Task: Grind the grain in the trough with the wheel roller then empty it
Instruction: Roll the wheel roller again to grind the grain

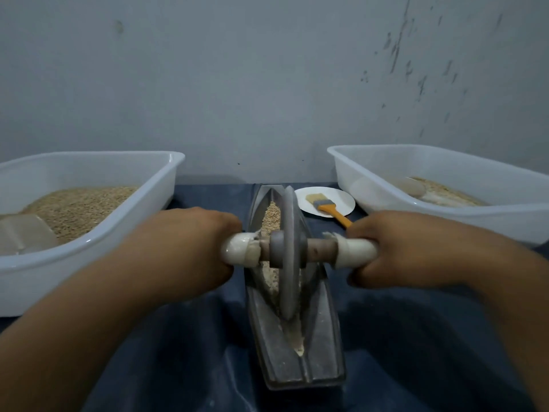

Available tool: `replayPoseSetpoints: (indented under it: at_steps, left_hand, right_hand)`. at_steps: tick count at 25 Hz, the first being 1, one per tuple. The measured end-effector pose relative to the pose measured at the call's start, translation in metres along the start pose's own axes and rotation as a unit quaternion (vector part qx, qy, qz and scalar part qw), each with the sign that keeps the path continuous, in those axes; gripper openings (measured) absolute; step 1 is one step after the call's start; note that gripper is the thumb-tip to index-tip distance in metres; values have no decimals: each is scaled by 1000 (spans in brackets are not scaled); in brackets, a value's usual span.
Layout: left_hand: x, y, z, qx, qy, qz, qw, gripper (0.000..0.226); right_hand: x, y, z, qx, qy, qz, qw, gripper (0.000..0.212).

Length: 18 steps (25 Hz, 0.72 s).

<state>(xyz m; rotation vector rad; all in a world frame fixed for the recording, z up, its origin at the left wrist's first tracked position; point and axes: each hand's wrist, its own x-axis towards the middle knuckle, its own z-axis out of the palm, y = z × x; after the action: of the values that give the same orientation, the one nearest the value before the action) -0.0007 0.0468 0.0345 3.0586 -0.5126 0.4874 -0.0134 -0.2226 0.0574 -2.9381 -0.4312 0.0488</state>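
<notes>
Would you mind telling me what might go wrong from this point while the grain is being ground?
Grain is heaped at the far end of the narrow trough; a hard push of the wheel roller might spill it onto the dark cloth.

The right hand grips its handle close to the orange brush, whose handle overhangs the small plate; a forward stroke could knock it.

The left hand works beside the left tub and might bump it.

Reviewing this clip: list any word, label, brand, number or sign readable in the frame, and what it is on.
None: no legible text anywhere.
The trough, wheel roller, both white tubs, the paper plate and the brush carry no visible print.
The dark marks on the wall are scuffs, not writing.
</notes>
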Motion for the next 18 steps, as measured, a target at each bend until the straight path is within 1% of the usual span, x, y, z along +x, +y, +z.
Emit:
replayPoseSetpoints:
  at_steps: [1,3,4,5,6,8,9,10,11,12,14,16,17,18]
  left_hand:
    - [-5,0,-5,-12,-13,15,1000,15]
    - [-9,1,-10,-35,-23,40,998,20]
    - [-8,2,-8,-35,-17,44,998,19]
    - [-5,4,-4,-23,-1,39,999,16]
    - [-1,5,0,-4,27,25,999,14]
    - [8,5,10,28,79,-16,996,14]
    - [12,5,13,31,83,-34,995,14]
    - [15,4,16,24,76,-46,996,13]
    - [16,3,17,12,62,-51,997,14]
    - [16,1,16,4,48,-47,998,15]
    - [8,0,7,-12,20,-17,1000,16]
    - [-3,-3,-6,-47,-29,20,998,17]
    - [-8,-5,-13,-70,-68,31,995,21]
    - [-10,-7,-18,-91,-102,36,990,27]
  right_hand:
    - [-10,-2,-6,11,-35,-6,999,32]
    - [-21,-3,-13,13,-56,-21,998,49]
    - [-19,-4,-12,9,-50,-18,999,49]
    - [-12,-5,-8,7,-33,-9,999,44]
    - [-2,-5,-2,4,0,2,1000,35]
    - [21,-6,14,-28,109,25,993,21]
    - [30,-6,20,-56,159,30,985,18]
    - [35,-6,24,-77,188,28,979,17]
    - [36,-4,25,-85,192,21,977,16]
    - [32,-2,22,-79,169,12,982,16]
    - [15,6,9,-27,74,10,997,18]
    - [-5,7,-4,14,-19,11,1000,34]
    - [-12,7,-8,18,-48,4,999,45]
    - [-16,8,-11,17,-59,-3,998,52]
